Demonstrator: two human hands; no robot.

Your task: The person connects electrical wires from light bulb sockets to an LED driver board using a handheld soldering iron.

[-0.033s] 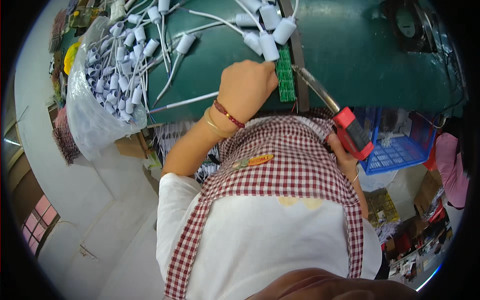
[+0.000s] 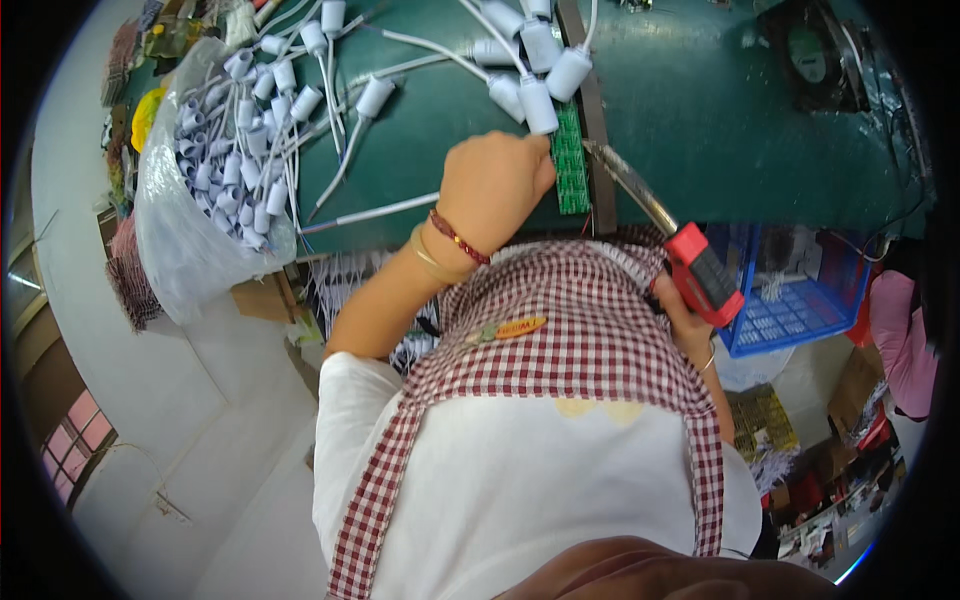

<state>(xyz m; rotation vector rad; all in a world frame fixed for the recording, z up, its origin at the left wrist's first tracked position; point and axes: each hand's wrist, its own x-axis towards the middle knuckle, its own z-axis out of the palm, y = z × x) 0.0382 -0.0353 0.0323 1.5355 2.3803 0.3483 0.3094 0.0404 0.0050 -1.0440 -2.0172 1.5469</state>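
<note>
Two hands work at the near edge of a green worktop in the upper half of the frame: the left hand, just left of centre, rests curled on the surface with its fingers pressed against a narrow green circuit board strip, while the right hand, at centre right and partly hidden by a red-checked apron, is clamped around the red handle of a soldering iron. The iron's metal shaft slants up and left, its tip meeting the strip's right edge beside a dark rail. White cylindrical lamp holders on white cables lie just above the strip; many more fill a clear plastic bag at the upper left. A blue plastic basket sits below the worktop at right.
</note>
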